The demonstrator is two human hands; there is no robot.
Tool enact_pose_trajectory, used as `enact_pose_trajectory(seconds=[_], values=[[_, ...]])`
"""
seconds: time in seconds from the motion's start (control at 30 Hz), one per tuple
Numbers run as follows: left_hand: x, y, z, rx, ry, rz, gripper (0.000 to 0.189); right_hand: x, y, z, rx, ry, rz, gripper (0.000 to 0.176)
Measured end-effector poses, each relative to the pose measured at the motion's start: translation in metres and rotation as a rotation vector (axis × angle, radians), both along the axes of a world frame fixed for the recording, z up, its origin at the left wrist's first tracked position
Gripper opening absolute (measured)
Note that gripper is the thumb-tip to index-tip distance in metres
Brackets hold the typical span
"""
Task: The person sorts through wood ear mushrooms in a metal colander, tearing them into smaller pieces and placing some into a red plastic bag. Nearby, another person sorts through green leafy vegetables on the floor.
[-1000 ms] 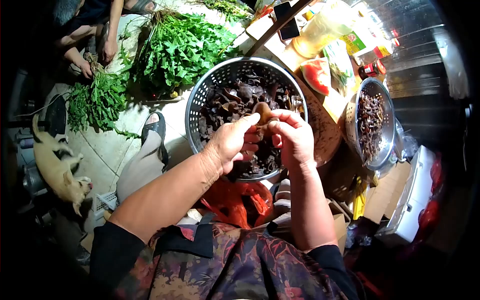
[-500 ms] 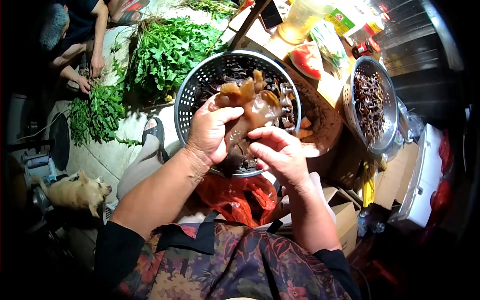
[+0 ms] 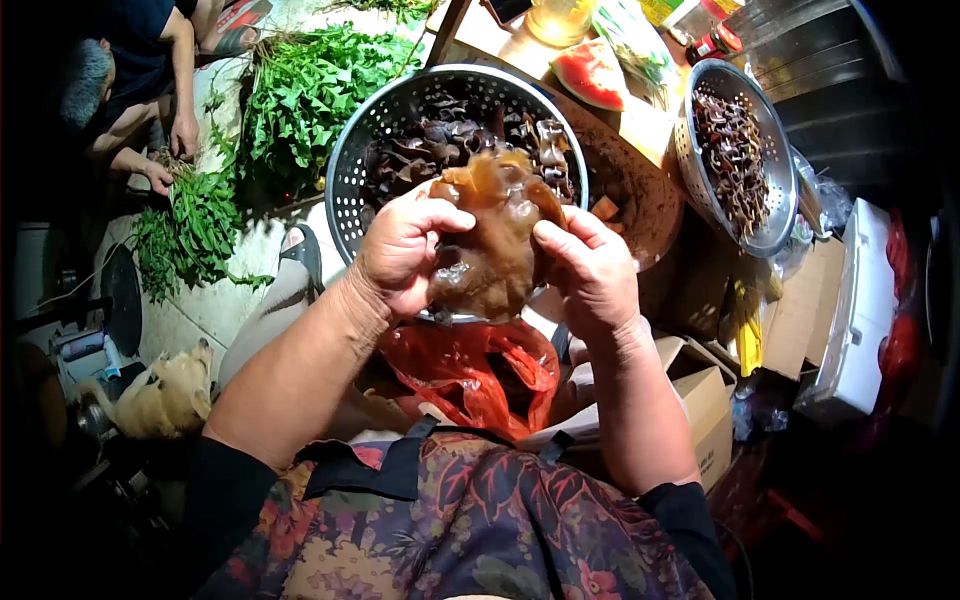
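Observation:
A large brown wood ear mushroom point(image 3: 495, 240), wet and shiny, is spread between my hands above the near rim of a metal colander point(image 3: 347, 190). My left hand point(image 3: 405, 250) pinches its left edge, thumb on top. At its right edge, my right hand point(image 3: 592, 262) grips it between thumb and fingers. More dark wood ear pieces point(image 3: 430, 150) lie inside the colander. Just below the hands, a red plastic bag point(image 3: 450, 375) sits open in front of my lap; its contents are hard to make out.
A second colander point(image 3: 783, 215) of dark pieces stands at right, near a watermelon slice point(image 3: 590, 75). Leafy greens point(image 3: 320, 100) lie on the floor, where another person's hands point(image 3: 170, 160) handle a bunch. A dog point(image 3: 165, 395) is at left; a cardboard box point(image 3: 705, 420) at right.
My right hand has moved from below the mushroom to its right edge and now grips it. The mushroom is spread flatter and sits lower. The dog's head has turned upward.

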State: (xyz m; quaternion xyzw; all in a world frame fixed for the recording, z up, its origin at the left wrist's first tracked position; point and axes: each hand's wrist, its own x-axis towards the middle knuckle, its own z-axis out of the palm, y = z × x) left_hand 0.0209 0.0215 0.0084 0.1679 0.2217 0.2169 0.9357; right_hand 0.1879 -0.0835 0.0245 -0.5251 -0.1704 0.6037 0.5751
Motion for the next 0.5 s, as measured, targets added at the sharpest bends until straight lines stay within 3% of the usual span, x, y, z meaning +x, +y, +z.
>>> enact_pose_trajectory(seconds=[0.03, 0.13, 0.17, 0.23, 0.3, 0.43, 0.5], values=[[-0.001, -0.003, 0.004, 0.02, -0.06, -0.057, 0.04, 0.0, -0.001, 0.001, 0.005, -0.048, 0.007, 0.015], [0.003, -0.017, 0.015, 0.089, 0.17, -0.061, 0.038, 0.0, -0.007, 0.0, 0.014, -0.043, 0.106, 0.015], [0.003, -0.018, 0.012, 0.078, 0.109, -0.105, 0.034, 0.0, -0.007, -0.001, 0.012, -0.039, 0.11, 0.015], [0.002, -0.02, 0.012, 0.06, 0.269, -0.057, 0.029, -0.002, -0.006, -0.004, -0.029, -0.051, 0.108, 0.018], [0.002, -0.018, 0.009, 0.096, 0.269, -0.028, 0.025, -0.002, -0.005, -0.006, 0.016, -0.016, 0.102, 0.02], [0.001, -0.017, 0.008, 0.277, 0.346, 0.017, 0.023, -0.009, 0.001, 0.001, 0.003, -0.005, 0.109, 0.02], [-0.003, -0.016, 0.013, 0.425, 0.45, -0.085, 0.022, -0.011, 0.003, -0.001, 0.029, -0.018, 0.128, 0.021]])
